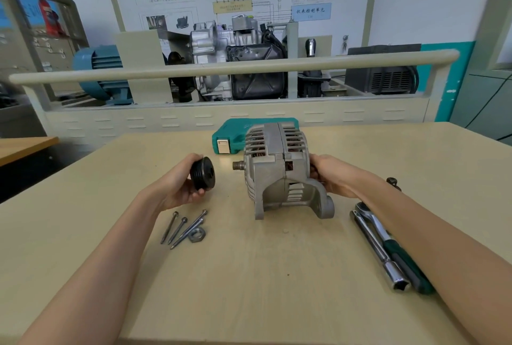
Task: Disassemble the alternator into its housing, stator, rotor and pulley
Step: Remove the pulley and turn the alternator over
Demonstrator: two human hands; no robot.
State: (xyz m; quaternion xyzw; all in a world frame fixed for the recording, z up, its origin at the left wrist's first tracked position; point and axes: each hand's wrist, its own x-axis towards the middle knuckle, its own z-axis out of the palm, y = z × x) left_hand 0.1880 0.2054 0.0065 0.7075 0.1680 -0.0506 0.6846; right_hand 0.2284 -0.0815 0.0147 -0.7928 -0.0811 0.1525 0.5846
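Nearest the lens: two bare forearms reaching in over the pale wooden desk. Left hand, its grip wrapped around the black grooved pulley, thumb below and fingers over the top, pulley held clear of the desk. Just right of that grip, apart from the pulley, the bare threaded shaft stub poking from the silver finned alternator body. Right hand, grip cupped against the far end of the body, steadying it on its mounting lugs.

Judged step: pulley off, housing halves not yet split, stator and rotor inside, copper windings showing through the slots. Next move likely calls for setting the pulley down, then parting the two housing halves along the middle seam, with an even pull so nothing binds on the shaft.

Below the left grip, loose on the desk: three long steel bolts and a hex nut touching one bolt. Beside the right forearm: a ratchet wrench with green handle and a chrome socket extension. Beyond the alternator: a teal plastic tool case, shut, contents hidden.
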